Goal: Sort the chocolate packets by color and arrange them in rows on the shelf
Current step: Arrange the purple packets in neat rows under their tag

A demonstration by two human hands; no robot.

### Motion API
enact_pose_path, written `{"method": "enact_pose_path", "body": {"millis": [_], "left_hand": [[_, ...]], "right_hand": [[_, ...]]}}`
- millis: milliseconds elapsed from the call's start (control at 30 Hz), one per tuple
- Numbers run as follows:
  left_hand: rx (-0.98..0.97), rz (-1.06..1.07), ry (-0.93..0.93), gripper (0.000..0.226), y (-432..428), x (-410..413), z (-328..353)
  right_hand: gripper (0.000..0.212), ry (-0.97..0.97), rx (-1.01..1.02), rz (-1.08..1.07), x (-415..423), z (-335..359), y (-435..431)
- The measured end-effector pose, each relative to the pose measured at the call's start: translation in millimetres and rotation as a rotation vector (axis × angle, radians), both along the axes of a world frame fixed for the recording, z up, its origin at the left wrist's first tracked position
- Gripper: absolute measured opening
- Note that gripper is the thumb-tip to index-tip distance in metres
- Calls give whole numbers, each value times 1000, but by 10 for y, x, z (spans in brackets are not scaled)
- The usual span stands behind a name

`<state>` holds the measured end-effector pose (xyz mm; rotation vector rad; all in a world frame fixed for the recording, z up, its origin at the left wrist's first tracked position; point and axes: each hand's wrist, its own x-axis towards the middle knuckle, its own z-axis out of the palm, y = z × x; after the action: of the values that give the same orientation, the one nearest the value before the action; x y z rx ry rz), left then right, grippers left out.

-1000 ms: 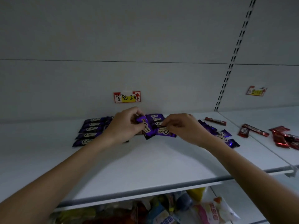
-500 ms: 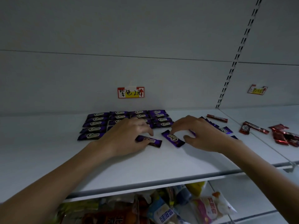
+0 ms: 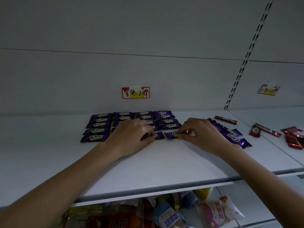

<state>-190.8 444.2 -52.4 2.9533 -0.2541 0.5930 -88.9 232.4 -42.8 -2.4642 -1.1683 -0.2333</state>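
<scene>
Several purple chocolate packets (image 3: 100,125) lie in neat rows at the back of the white shelf (image 3: 148,168). My left hand (image 3: 131,137) rests flat on one purple packet (image 3: 155,135) at the front of the rows, fingertips pressing it down. My right hand (image 3: 202,134) pinches the right end of a second purple packet (image 3: 171,134) lying just beside the first. A loose heap of purple packets (image 3: 233,137) lies behind my right wrist. Red packets (image 3: 294,137) are scattered on the neighbouring shelf section to the right.
A red and yellow price label (image 3: 135,92) is stuck on the back wall above the rows; another label (image 3: 269,90) hangs at the right. A single red bar (image 3: 225,120) lies near the slotted upright (image 3: 238,76). Mixed snack bags (image 3: 164,213) fill the shelf below.
Both hands came down from a bundle held at the rows and set two purple packets on the shelf; those packets now lie straighter, side by side in front of the rows.
</scene>
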Motion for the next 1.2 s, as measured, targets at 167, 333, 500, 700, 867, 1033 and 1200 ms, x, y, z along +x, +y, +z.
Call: {"method": "enact_pose_path", "body": {"millis": [167, 333, 500, 700, 867, 1033, 1200], "left_hand": [[-16, 13, 10, 31, 21, 1, 5], [-9, 11, 7, 30, 23, 18, 0], [-27, -8, -31, 29, 4, 47, 24], [-129, -97, -53, 27, -399, 311, 120], [-157, -211, 82, 30, -965, 690, 96], [-63, -256, 168, 38, -1299, 886, 29], [-150, -241, 102, 18, -1289, 906, 47]], "right_hand": [[11, -9, -11, -15, 61, 0, 83], [10, 16, 40, -12, 87, -42, 103], [15, 46, 94, -29, 82, 0, 48], [15, 28, 135, -252, 281, 203, -530], [18, 90, 82, -364, 240, 225, -1107], [36, 113, -56, -343, 229, 20, -1257], [33, 107, -9, -338, 262, 5, -1246]]}}
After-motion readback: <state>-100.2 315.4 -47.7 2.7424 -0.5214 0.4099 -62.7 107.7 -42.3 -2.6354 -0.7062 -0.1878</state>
